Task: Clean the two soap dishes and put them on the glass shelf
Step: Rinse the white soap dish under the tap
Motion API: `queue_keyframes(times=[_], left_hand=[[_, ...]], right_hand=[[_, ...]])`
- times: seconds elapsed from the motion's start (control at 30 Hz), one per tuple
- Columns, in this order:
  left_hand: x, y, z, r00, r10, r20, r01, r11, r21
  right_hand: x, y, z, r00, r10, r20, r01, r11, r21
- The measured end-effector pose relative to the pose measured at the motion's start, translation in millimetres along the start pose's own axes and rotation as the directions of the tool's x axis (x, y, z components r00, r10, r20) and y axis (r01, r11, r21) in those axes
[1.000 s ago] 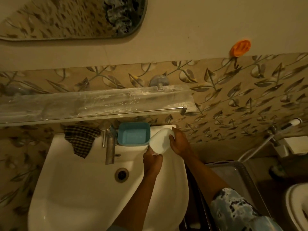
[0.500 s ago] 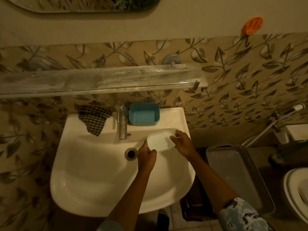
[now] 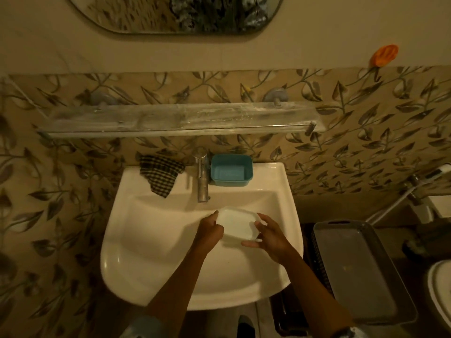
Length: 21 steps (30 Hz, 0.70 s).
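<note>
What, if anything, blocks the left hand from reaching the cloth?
Probably nothing, so yes. The cloth lies on the sink rim left of the tap, open basin between. But the left hand grips the white dish.

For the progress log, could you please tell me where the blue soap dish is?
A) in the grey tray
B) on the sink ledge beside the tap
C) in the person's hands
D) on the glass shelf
B: the blue soap dish stands on the sink ledge beside the tap.
</note>
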<state>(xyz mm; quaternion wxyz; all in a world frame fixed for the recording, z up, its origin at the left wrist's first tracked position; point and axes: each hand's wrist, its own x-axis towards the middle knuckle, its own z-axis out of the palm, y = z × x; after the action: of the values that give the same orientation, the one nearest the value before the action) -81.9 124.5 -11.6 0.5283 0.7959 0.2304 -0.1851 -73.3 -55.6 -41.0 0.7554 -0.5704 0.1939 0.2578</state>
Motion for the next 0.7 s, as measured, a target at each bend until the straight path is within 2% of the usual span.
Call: queue_keyframes(times=[0.07,0.17,0.3,0.47,0.7], left_hand=[[-1,-1,-6,1.0,-0.012,0.021,0.012,1.0,-0.028],[-2,-10,-17,0.998,-0.049,-0.039,0.045,0.995,-0.092],[-14,-35,-36,0.997,-0.068,-0.046,0.061,0.989,-0.136],[-27,-61,-57,0.991,-0.094,-0.092,0.086,0.992,-0.088],[-41,-69,-71,0.99,-0.082,-0.117,0.075,0.995,-0.063]], right_hand=[[-2,-1,2,0.999,-0.027,0.034,0.026,1.0,0.018],[-8,-2,3,0.997,-0.071,0.019,0.07,0.997,0.023],[-17,-4,2,0.982,-0.19,-0.006,0.189,0.98,-0.066],[-28,-8,6,0.925,-0.378,-0.026,0.361,0.901,-0.239],[-34,-13,18,0.869,-0.494,-0.031,0.461,0.832,-0.309]])
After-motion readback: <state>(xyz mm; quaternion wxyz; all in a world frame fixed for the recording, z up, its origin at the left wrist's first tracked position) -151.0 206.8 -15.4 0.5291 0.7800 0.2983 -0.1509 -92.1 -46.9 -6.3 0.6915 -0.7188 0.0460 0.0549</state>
